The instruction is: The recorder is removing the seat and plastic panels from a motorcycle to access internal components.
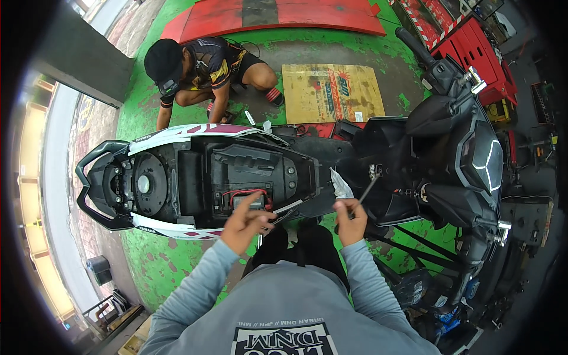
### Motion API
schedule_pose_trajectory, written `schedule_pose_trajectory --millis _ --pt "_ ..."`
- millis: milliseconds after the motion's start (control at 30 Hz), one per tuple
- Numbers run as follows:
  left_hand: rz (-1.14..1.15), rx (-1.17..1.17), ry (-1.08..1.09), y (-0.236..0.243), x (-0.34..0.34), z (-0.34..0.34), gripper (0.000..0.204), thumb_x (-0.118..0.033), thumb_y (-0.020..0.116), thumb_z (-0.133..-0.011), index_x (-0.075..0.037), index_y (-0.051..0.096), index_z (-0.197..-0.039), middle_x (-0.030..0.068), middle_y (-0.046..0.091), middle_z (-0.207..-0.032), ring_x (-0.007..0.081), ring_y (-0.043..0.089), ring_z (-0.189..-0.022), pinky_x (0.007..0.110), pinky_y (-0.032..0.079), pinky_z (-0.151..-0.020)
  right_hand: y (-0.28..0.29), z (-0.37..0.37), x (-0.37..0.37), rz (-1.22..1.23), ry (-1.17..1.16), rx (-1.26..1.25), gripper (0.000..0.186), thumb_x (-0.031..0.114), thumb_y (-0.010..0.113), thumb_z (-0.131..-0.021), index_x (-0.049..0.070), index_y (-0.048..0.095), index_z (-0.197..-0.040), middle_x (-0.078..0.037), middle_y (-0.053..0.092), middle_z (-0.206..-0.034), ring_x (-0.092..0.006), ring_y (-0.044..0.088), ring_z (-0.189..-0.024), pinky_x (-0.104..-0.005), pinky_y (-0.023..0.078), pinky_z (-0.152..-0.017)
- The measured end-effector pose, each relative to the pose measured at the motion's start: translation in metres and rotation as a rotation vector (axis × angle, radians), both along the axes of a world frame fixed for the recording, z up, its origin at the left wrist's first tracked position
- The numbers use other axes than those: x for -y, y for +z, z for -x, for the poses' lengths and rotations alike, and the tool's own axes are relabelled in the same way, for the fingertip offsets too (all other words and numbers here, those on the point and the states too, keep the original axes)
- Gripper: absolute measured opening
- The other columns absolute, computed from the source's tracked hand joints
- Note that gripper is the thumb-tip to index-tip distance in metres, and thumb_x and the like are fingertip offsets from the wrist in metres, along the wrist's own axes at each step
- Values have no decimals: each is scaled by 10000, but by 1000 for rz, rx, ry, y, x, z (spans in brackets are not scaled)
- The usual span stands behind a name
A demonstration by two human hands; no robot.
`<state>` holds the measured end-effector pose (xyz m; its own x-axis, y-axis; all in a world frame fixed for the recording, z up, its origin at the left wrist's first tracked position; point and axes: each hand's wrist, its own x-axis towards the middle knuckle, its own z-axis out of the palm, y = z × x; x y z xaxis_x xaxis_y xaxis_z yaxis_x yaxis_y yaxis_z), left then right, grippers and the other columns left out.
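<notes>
A scooter with its seat off lies across the view before me, its open underseat compartment [245,158] in the middle. My left hand [241,225] hovers at the near edge of that compartment, fingers stretched out and apart, with nothing in it. Just beyond the fingertips is a battery [257,202] with red wires around it. Over the near side of the footwell, my right hand [351,222] is closed around a tool with a thin metal shaft [369,187], apparently a screwdriver; its handle is hidden by the fingers. A crumpled white rag or paper [340,183] lies just past this hand.
Across the scooter a person [204,80] crouches, reaching down by its white and maroon side panel [207,128]. Flattened cardboard [331,92] lies on the green floor, with a red ramp [272,16] behind. Handlebars [441,74] and a red tool cabinet [479,59] stand at right.
</notes>
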<state>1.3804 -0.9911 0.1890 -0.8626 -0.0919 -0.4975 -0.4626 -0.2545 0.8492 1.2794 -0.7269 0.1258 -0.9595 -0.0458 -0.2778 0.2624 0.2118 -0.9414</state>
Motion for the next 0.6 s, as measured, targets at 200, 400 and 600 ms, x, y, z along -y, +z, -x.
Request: schedule_pose_trajectory --millis 200,400,600 --pt "1174 -242 89 -1 74 -28 300 4 614 -834 -10 617 -1133 135 654 -1021 281 608 -965 383 448 -906 -238 39 -65 -306 -94 55 130 95 715 -846 44 652 -947 -16 617 -765 -111 568 -705 -278 461 -654" --pt "1702 19 352 14 124 -83 306 -26 527 -892 21 567 -1191 186 570 -1254 341 511 -1207 429 346 -1071 -377 92 -21 -336 -53 179 134 85 706 -821 52 672 -946 -77 685 -856 -191 649 -806 -339 509 -765" --pt "1835 193 410 24 138 -103 366 -89 509 -921 18 514 -1271 200 509 -1328 352 467 -1256 425 314 -1090 -416 129 -11 -648 89 345 232 175 699 -823 71 676 -1029 -113 709 -950 -269 689 -889 -399 523 -800"
